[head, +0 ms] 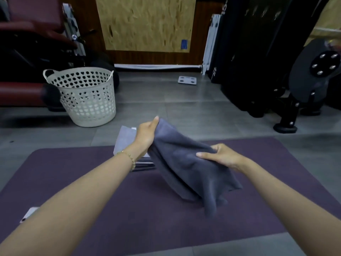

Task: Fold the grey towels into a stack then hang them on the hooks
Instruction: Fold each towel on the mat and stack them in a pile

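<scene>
Both forearms are reaching in from the bottom corners over the purple mat. A thin gold bracelet is sitting on the left wrist. Left hand is gripping the top corner of the dark grey towel, fingers curled round the cloth, thumb pointing up. Right hand is gripping the towel's right edge, thumb lying across the fabric, fingers tucked behind.

Towel is being held up off the mat, slanting from the left hand down to the right. Its bunched lower end is hanging over the mat's middle, slightly right, blurred; contact with the mat is unclear.

Stack of folded towels, lighter grey on top, is sitting at the mat's far edge, partly hidden behind the left wrist and the held towel.

A small pale flat device, phone-like, is lying by the mat's near left edge, half covered by the left forearm.

Off the mat, a white perforated basket is standing on the grey tile floor beyond the far left corner. A small white scale is lying further back near the wall.
</scene>
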`<state>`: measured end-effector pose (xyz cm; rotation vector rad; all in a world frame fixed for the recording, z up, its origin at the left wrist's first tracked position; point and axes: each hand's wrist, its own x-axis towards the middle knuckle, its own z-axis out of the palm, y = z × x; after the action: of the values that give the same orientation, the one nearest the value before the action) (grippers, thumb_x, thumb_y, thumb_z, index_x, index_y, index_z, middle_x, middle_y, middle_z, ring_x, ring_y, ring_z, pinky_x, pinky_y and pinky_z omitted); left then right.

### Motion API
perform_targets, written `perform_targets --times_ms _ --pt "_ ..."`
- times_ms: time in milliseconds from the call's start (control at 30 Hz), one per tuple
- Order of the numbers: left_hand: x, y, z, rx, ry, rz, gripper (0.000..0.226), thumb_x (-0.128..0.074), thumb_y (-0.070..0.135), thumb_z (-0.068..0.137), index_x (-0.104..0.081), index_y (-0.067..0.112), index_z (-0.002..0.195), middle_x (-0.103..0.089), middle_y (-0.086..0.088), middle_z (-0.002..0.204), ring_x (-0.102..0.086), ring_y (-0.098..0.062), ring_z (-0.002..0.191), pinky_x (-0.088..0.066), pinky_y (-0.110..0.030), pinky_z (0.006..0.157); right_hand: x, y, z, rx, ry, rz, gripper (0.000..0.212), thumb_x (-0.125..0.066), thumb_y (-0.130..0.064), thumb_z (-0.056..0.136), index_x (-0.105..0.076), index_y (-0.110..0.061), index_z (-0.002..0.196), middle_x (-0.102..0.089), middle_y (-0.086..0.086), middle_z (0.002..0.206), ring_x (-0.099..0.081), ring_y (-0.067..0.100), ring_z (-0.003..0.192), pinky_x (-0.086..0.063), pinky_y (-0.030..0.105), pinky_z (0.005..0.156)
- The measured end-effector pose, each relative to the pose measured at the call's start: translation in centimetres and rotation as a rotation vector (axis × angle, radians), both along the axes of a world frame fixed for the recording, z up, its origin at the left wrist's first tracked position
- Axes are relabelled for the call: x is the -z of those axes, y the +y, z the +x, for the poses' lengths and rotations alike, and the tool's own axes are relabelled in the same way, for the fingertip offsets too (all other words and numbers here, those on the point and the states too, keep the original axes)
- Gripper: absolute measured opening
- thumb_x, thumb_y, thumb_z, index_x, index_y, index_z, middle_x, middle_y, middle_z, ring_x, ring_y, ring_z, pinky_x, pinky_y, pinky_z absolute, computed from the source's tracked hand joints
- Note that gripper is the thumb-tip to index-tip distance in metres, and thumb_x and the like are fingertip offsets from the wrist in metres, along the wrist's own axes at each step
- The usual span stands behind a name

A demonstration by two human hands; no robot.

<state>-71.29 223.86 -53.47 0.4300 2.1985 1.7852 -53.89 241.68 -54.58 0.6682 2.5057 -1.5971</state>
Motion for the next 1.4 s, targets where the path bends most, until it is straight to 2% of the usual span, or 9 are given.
perform_targets --times_ms 133,233,400,567,733,833,933,1133,1400 --pt "9.5 -3.9 -2.5 -0.136 0.029 -0.151 0.038 -0.048 0.027 0.099 -0.052 0.010 0.065 -0.048 -0.001 0.064 -0.039 -0.012 0.063 -0.033 -0.018 0.050 7.9 -1.8 -3.9 -0.099 -0.154 -0.062 0.074 -0.078 -0.067 0.053 -0.072 -0.001 0.086 -0.073 0.008 0.081 -0.063 0.015 0.073 -0.051 0.034 0.071" --pt "16.5 -6.7 -3.8 -0.163 0.109 -0.327 0.053 -0.050 0.030 0.097 -0.027 0.016 0.052 -0.028 0.001 0.050 -0.025 -0.012 0.051 -0.023 -0.033 0.053 14.0 -3.4 -5.6 -0.160 -0.261 -0.178 0.035 -0.076 -0.051 0.070 -0.076 -0.016 0.071 -0.073 -0.002 0.073 -0.064 0.007 0.066 -0.054 0.025 0.069" --pt "25.6 -8.9 -4.3 -0.116 0.141 -0.730 0.052 -0.046 0.047 0.095 -0.043 0.012 0.056 -0.045 -0.002 0.053 -0.045 -0.023 0.059 -0.030 -0.030 0.054 24.6 -4.8 -7.0 -0.085 -0.266 -0.245 0.012 -0.069 -0.027 0.086 -0.070 -0.016 0.092 -0.070 -0.003 0.087 -0.059 0.004 0.079 -0.046 0.012 0.074" --pt "32.4 -9.1 -4.1 -0.003 0.199 -1.002 0.050 -0.040 0.053 0.095 -0.051 0.018 0.061 -0.051 0.006 0.060 -0.049 -0.017 0.064 -0.033 -0.028 0.055 32.7 -4.2 -6.1 -0.178 -0.314 -0.194 0.042 -0.081 -0.043 0.066 -0.062 -0.029 0.099 -0.059 -0.009 0.094 -0.056 0.002 0.088 -0.039 0.003 0.074" --pt "37.2 -7.5 -3.7 0.087 0.190 -0.987 0.043 -0.040 0.053 0.095 -0.042 0.025 0.061 -0.059 0.000 0.066 -0.059 -0.024 0.071 -0.032 -0.029 0.057 37.7 -3.1 -4.6 -0.276 -0.277 0.090 0.080 -0.070 -0.076 0.051 -0.048 -0.040 0.120 -0.044 -0.012 0.121 -0.036 0.007 0.118 -0.030 0.016 0.101" --pt "39.2 -6.0 -3.6 0.098 0.186 -0.852 0.031 -0.047 0.048 0.093 -0.051 0.023 0.077 -0.058 0.001 0.067 -0.061 -0.025 0.074 -0.035 -0.028 0.060 39.4 -2.6 -4.3 -0.238 -0.206 0.172 0.062 -0.078 -0.052 0.066 -0.051 -0.032 0.117 -0.043 -0.010 0.114 -0.038 0.007 0.109 -0.032 0.020 0.098" --pt "40.3 -5.0 -3.7 0.224 0.260 -0.770 0.032 -0.051 0.044 0.093 -0.062 0.028 0.118 -0.060 0.008 0.101 -0.062 -0.015 0.092 -0.044 -0.024 0.071 39.9 -1.4 -3.8 -0.203 -0.270 0.028 0.042 -0.081 -0.038 0.071 -0.057 -0.017 0.098 -0.055 -0.009 0.093 -0.051 0.005 0.088 -0.041 0.016 0.078" --pt "40.8 -3.0 -3.2 0.555 0.291 -0.629 0.035 -0.045 0.047 0.095 -0.066 0.029 0.115 -0.056 0.017 0.118 -0.057 -0.004 0.104 -0.045 -0.023 0.087 37.3 0.8 -3.3 -0.144 -0.311 -0.251 0.026 -0.073 -0.025 0.082 -0.052 -0.016 0.068 -0.050 -0.018 0.059 -0.047 -0.004 0.059 -0.038 0.010 0.060" --pt "41.7 0.9 -2.2 0.201 0.071 -0.717 0.042 -0.054 0.063 0.083 -0.074 0.027 0.092 -0.071 0.011 0.091 -0.063 -0.006 0.083 -0.054 -0.027 0.071 37.7 0.0 -3.7 0.383 -0.190 -0.570 0.028 -0.075 -0.025 0.075 -0.073 -0.009 0.098 -0.074 0.008 0.099 -0.069 0.022 0.093 -0.054 0.029 0.086"
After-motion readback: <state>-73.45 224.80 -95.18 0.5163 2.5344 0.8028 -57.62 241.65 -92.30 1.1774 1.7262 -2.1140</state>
